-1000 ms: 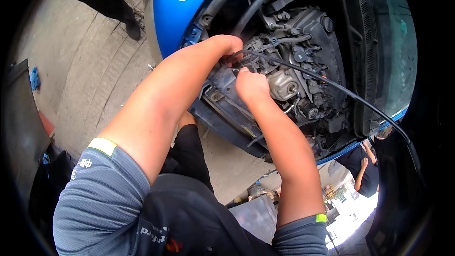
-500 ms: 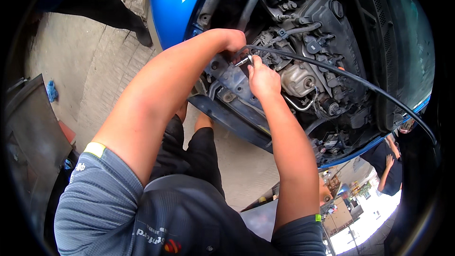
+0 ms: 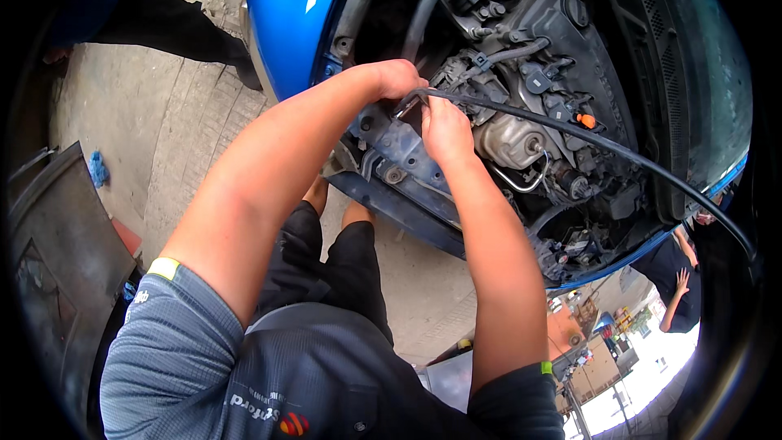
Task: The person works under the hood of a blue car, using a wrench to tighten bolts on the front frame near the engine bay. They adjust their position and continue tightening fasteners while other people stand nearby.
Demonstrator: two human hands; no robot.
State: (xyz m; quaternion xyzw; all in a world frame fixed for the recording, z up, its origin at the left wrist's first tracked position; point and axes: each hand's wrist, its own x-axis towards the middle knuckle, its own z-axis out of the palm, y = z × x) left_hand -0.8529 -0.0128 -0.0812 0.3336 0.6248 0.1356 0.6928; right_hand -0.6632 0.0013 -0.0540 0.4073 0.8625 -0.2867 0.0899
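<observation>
Both my hands are together over the front edge of the blue car's engine bay. My left hand (image 3: 399,79) reaches in beside the bent end of a thin black rod (image 3: 562,125); its fingers are turned down and hidden. Close by on the right, my right hand (image 3: 447,129) is closed, thumb up, around what looks like a socket wrench. Only a little of its shiny metal (image 3: 410,106) shows, under the rod's bend. Below the hands lies the dark metal front crossmember (image 3: 405,149) with its holes.
The engine (image 3: 529,45) fills the bay, with a rusty metal housing (image 3: 507,140) and an orange-topped part (image 3: 586,121). The rod slants rightward across it. A person's dark-trousered leg (image 3: 171,20) is at upper left, a dark panel (image 3: 65,261) at left. Another person (image 3: 672,281) is at lower right.
My right hand has moved slightly up and left, closer to the left hand. The shiny tool, plain before, is now mostly covered. The person at upper left shows more.
</observation>
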